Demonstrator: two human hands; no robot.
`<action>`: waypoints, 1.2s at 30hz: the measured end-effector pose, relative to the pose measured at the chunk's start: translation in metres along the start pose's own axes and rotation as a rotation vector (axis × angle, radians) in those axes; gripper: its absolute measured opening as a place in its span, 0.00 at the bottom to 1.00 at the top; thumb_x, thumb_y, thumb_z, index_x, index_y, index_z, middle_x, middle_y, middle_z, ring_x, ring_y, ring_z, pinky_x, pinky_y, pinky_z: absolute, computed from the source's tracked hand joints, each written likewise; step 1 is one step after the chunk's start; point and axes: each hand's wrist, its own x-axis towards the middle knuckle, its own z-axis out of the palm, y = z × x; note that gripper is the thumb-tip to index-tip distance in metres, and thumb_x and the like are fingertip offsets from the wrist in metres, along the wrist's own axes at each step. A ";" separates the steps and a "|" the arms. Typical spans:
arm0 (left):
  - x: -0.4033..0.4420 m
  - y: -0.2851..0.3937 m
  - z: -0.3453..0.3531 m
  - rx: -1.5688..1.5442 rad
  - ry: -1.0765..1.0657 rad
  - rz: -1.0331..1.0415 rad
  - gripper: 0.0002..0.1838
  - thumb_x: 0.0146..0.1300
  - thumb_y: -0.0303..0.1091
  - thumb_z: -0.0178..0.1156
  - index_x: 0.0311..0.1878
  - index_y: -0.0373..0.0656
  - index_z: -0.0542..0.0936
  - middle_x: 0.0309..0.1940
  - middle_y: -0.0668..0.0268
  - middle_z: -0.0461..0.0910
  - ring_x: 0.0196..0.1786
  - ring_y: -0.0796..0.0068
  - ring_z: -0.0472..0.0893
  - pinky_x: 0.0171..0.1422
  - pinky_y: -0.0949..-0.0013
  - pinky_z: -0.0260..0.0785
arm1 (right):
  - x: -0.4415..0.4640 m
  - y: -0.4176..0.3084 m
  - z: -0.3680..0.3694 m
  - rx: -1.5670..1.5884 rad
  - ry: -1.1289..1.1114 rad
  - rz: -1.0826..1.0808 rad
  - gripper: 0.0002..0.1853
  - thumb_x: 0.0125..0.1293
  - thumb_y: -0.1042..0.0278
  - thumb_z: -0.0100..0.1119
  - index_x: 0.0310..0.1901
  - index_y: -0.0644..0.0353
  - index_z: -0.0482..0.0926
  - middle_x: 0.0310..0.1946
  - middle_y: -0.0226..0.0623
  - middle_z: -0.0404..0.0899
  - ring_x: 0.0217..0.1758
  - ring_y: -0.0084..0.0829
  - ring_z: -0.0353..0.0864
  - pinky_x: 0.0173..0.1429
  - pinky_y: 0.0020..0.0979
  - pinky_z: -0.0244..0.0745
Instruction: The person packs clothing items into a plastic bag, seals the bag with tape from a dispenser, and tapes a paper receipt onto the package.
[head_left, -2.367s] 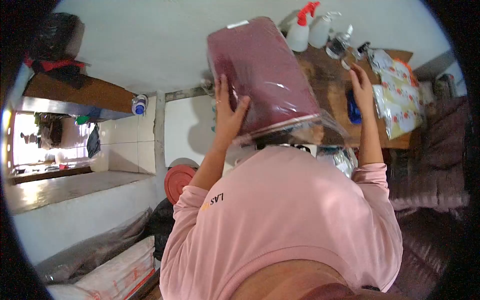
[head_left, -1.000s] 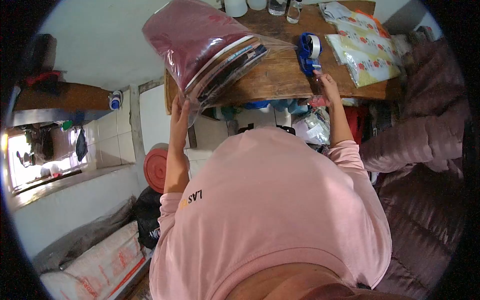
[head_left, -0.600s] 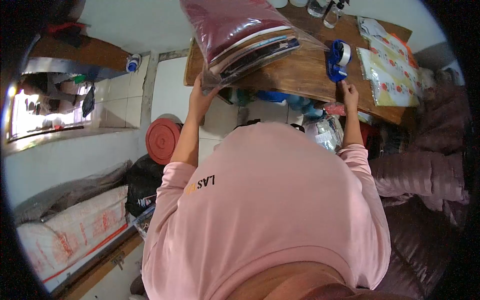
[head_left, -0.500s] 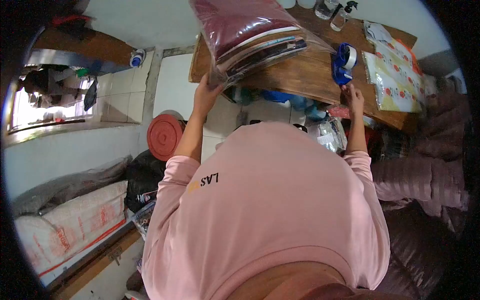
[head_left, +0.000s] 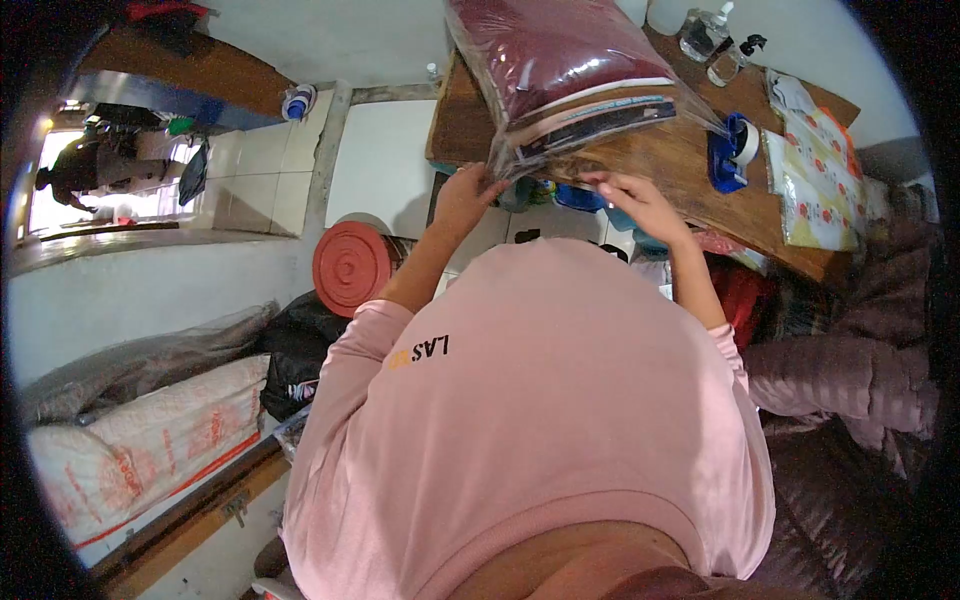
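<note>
A clear plastic bag (head_left: 560,60) holds folded dark red cloth, with brown, cream and black layers along its near side. It lies on the wooden table (head_left: 620,165). My left hand (head_left: 465,205) is closed on the bag's near left corner, where the plastic is gathered. To the right, my right hand (head_left: 645,208) is near the bag's front edge, fingertips drawn together toward the left. Whatever is in those fingertips is too small to make out. Behind that hand, a blue tape dispenser (head_left: 727,170) with a white roll stands on the table.
Flower-patterned plastic packs (head_left: 815,180) lie at the table's right end. Spray bottles (head_left: 735,60) stand at the back. A red round lid (head_left: 352,268) is at left, beside a black bag (head_left: 300,350). Dark quilted bedding (head_left: 840,380) fills the right side. Another person (head_left: 95,170) shows far left.
My right hand has moved left, away from the tape dispenser, to near the bag's front edge. My left hand keeps hold of the bag's corner. The view has shifted slightly.
</note>
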 end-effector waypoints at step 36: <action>0.094 0.090 0.009 0.726 -0.589 0.929 0.08 0.48 0.34 0.54 0.24 0.44 0.81 0.24 0.59 0.81 0.31 0.64 0.81 0.41 0.61 0.68 | 0.008 0.013 0.058 0.233 0.102 0.143 0.16 0.67 0.58 0.48 0.34 0.65 0.74 0.33 0.33 0.79 0.36 0.23 0.77 0.44 0.24 0.70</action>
